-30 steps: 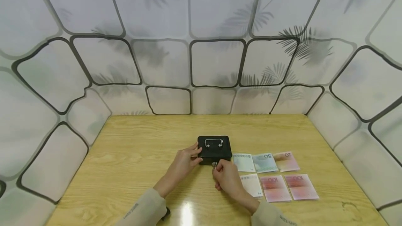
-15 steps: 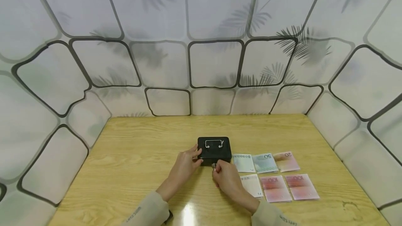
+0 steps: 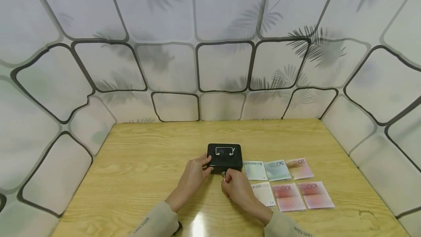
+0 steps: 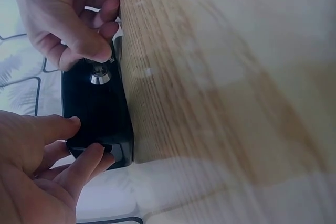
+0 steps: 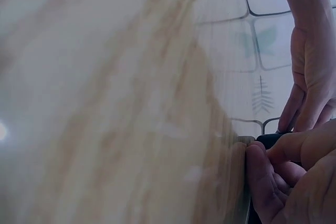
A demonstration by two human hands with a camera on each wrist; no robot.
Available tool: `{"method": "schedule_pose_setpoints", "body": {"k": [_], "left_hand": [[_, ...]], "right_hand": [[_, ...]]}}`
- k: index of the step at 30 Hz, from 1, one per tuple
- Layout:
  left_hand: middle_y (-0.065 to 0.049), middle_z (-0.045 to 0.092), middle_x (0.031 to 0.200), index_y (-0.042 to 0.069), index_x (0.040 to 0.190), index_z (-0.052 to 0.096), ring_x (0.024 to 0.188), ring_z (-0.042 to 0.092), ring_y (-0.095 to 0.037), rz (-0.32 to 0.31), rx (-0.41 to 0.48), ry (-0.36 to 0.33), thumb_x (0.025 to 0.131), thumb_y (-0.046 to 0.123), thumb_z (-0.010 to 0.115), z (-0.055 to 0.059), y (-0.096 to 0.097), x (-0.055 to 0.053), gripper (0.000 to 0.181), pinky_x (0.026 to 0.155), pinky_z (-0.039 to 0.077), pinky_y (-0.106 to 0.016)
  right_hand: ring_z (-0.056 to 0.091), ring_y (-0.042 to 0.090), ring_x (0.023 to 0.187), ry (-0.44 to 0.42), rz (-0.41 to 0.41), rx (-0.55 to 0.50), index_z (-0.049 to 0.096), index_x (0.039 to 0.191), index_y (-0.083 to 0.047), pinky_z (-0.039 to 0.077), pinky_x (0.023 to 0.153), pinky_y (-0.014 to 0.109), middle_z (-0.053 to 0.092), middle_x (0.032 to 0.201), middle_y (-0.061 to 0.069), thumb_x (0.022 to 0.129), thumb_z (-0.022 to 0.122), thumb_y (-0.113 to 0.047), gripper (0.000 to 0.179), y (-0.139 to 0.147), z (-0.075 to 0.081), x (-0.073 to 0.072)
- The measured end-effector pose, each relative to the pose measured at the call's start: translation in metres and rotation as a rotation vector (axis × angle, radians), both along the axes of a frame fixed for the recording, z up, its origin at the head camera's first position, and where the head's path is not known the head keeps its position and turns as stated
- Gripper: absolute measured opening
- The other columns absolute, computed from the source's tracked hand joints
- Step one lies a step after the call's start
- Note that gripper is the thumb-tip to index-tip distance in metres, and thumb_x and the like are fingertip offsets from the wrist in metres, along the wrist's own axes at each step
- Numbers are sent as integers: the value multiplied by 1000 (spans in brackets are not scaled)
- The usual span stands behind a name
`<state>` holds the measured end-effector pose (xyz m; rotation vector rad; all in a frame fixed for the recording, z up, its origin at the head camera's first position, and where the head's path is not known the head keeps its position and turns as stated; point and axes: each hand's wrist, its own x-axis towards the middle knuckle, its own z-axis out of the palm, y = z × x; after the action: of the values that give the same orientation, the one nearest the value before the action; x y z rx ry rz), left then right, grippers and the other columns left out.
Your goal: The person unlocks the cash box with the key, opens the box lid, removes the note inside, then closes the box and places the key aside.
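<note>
A small black cash box with a folding wire handle on its lid sits on the wooden table, lid down. My left hand grips its left front corner, thumb on the front face and fingers round the side. At the front, my right hand pinches a small key at the silver lock. The fingers cover most of the key; only a bit of metal shows in the left wrist view. In the right wrist view, my right fingers hide nearly all of the box.
Several banknotes lie in two rows right of the box, among them a green 50 note, a 20 note and a pink 100 note. Patterned fabric walls enclose the wooden table at the back and sides.
Both hands keep their places on the box and at the lock. The right hand's fingers have turned slightly at the key, with its lower fingers tucked in more. The view shifts a little.
</note>
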<state>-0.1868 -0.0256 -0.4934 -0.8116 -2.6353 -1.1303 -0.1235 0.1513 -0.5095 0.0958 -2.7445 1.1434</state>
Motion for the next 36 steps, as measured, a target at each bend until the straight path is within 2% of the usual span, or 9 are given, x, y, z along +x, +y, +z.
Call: {"method": "schedule_pose_setpoints", "body": {"k": [3, 10, 16, 19, 26, 29, 35, 36], "left_hand": [[-32, 60, 132, -9, 123, 68, 112, 66, -34, 11, -1, 3, 88, -1, 80, 0, 0, 0, 38, 49, 47, -17], [-30, 62, 131, -9, 123, 69, 108, 67, -29, 26, -2, 19, 88, -1, 80, -1, 2, 2, 37, 53, 48, -16], [-31, 62, 131, -10, 123, 69, 98, 68, -22, 25, 5, 10, 89, -1, 80, 0, 2, 2, 38, 49, 46, -16], [-31, 62, 130, -9, 123, 69, 89, 67, -20, 30, 2, 4, 89, 0, 80, 1, 2, 3, 37, 45, 43, -16], [-30, 64, 128, -8, 123, 70, 101, 68, -23, 42, -6, 25, 89, 1, 80, 0, 2, 4, 37, 49, 45, -16], [-30, 64, 128, -8, 123, 70, 97, 67, -21, 45, -1, 24, 89, 0, 80, -1, 2, 5, 37, 49, 45, -16], [-30, 63, 128, -9, 123, 69, 85, 65, -18, 41, 19, 30, 89, -1, 80, -1, 2, 6, 37, 45, 43, -16], [-30, 63, 129, -9, 123, 69, 87, 66, -18, 40, 21, 29, 89, 0, 80, -1, 2, 6, 37, 46, 43, -16]], "right_hand": [[48, 4, 46, -6, 8, -12, 55, 68, -14, 40, 45, 21, 48, 48, -13, 78, 70, 4, 25, 1, 0, 1], [48, 3, 45, -26, 34, -49, 57, 69, -14, 39, 44, 20, 51, 49, -12, 80, 70, 3, 23, 1, 3, 6], [48, 3, 49, -29, 29, -60, 57, 68, -14, 41, 46, 20, 52, 54, -11, 79, 71, 1, 23, 2, 6, 12], [48, 4, 49, -51, 34, -72, 57, 68, -14, 40, 46, 20, 52, 54, -10, 79, 72, 0, 23, 3, 8, 15], [49, 4, 46, -100, 56, -115, 57, 69, -14, 38, 43, 19, 53, 52, -12, 82, 73, -3, 23, 7, 12, 25], [52, 4, 44, -132, 80, -143, 57, 69, -13, 37, 41, 18, 56, 51, -12, 83, 73, -4, 23, 8, 14, 31], [52, 4, 42, -183, 136, -223, 59, 69, -11, 37, 39, 17, 60, 52, -3, 86, 73, -5, 23, 8, 16, 41], [52, 5, 42, -194, 147, -240, 59, 70, -11, 38, 39, 17, 60, 52, -1, 87, 74, -5, 23, 7, 16, 42]]}}
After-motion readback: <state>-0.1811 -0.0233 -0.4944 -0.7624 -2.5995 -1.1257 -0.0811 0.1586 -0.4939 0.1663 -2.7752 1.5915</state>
